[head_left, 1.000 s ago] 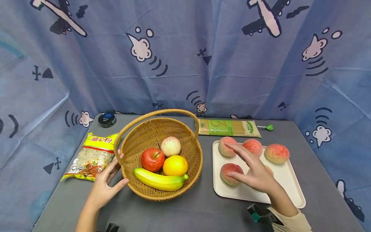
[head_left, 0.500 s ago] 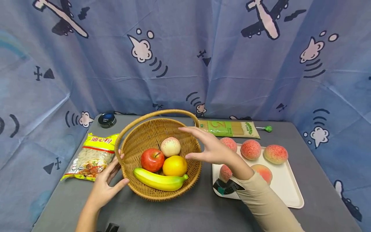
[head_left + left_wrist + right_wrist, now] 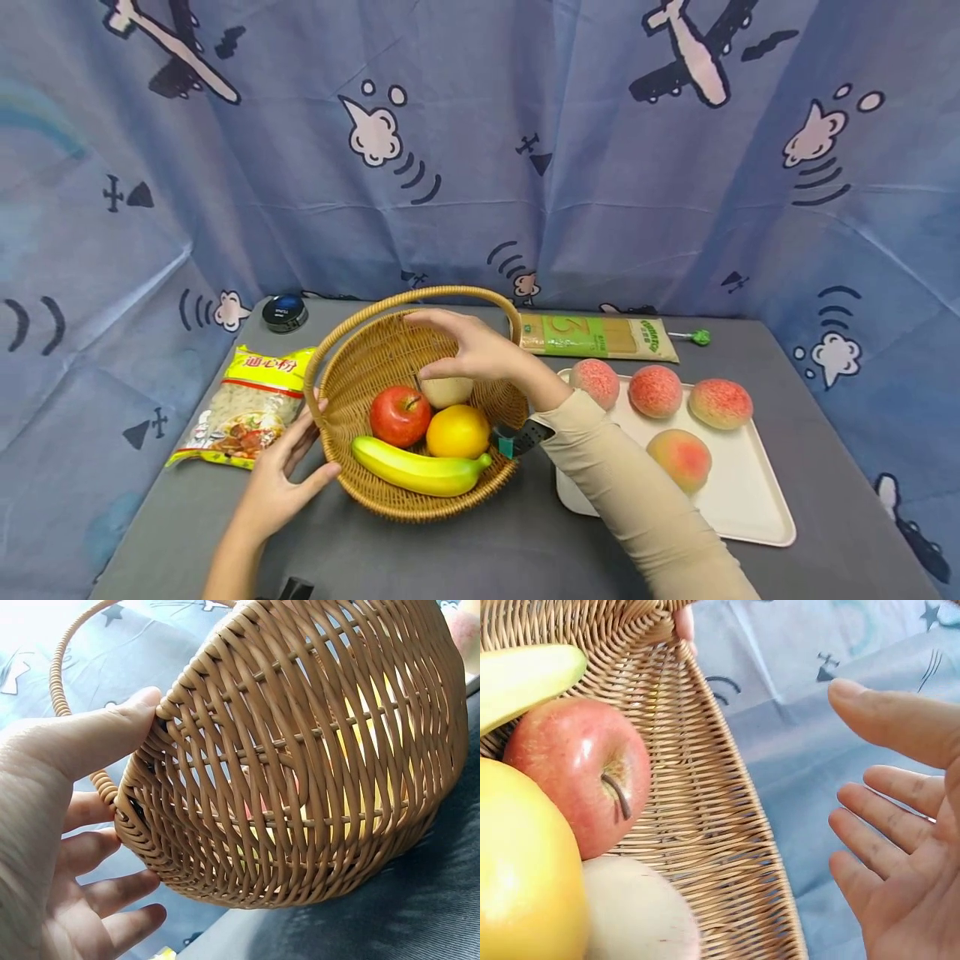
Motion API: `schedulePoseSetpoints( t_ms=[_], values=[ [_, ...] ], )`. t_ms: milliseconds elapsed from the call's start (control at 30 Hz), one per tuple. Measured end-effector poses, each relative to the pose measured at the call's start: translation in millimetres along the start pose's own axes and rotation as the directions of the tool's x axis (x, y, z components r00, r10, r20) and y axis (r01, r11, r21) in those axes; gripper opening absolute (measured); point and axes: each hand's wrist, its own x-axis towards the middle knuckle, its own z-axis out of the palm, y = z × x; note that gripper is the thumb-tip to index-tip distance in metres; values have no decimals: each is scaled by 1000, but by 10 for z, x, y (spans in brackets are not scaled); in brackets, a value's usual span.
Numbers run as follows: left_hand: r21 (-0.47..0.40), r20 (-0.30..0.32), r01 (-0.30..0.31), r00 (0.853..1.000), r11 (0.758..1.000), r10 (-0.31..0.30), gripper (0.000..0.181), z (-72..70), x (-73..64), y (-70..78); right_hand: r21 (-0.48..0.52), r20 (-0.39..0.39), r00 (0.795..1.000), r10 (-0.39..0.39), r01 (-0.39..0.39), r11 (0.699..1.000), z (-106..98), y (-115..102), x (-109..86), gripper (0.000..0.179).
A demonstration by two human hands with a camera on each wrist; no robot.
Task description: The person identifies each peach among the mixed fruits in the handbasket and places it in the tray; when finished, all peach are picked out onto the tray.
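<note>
A wicker basket (image 3: 420,510) with a tall arched handle holds a red apple (image 3: 400,416), a yellow-orange fruit (image 3: 457,431), a banana (image 3: 420,468) and a pale peach (image 3: 447,392). My left hand (image 3: 281,475) rests against the basket's left side. Its thumb touches the rim in the left wrist view, while the fingers spread near the handle's base. Over the basket hovers my right hand (image 3: 480,350), thumb and fingers apart with nothing between them. It partly covers the pale peach in the head view. The right wrist view shows its relaxed fingers (image 3: 885,825) beyond the rim.
Right of the basket, a cream tray (image 3: 750,500) bears several peaches (image 3: 656,392), partly behind the right sleeve. A pasta bag (image 3: 247,408) lies at left, with a dark round tin (image 3: 285,313) behind it. Noodles (image 3: 600,336) and a green lollipop (image 3: 700,337) lie at the back.
My right hand has moved left from above the tray to above the basket, and a dark red peach at the tray's front left is no longer visible. The left hand stays at the basket.
</note>
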Motion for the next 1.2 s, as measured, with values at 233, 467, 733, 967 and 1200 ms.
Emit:
schedulePoseSetpoints(
  t_ms=[233,467,733,967,1200],
  values=[
    [34,-2,-4,1000,999,4,81,20,-17,-38,89,163,975,148,-164,982,65,208,54,69],
    [76,1,-1,1000,997,1,80,22,-8,-41,1,253,943,218,-225,974,116,351,32,68],
    [87,-5,4,1000,996,-4,81,23,7,-2,-53,334,894,299,-299,953,151,425,40,66],
    [111,-16,15,1000,994,-13,81,17,16,14,-124,368,868,334,-310,942,182,466,58,62],
    [125,-16,21,1000,992,-19,81,0,11,8,-156,372,864,339,-301,941,205,466,88,60]
  ],
)
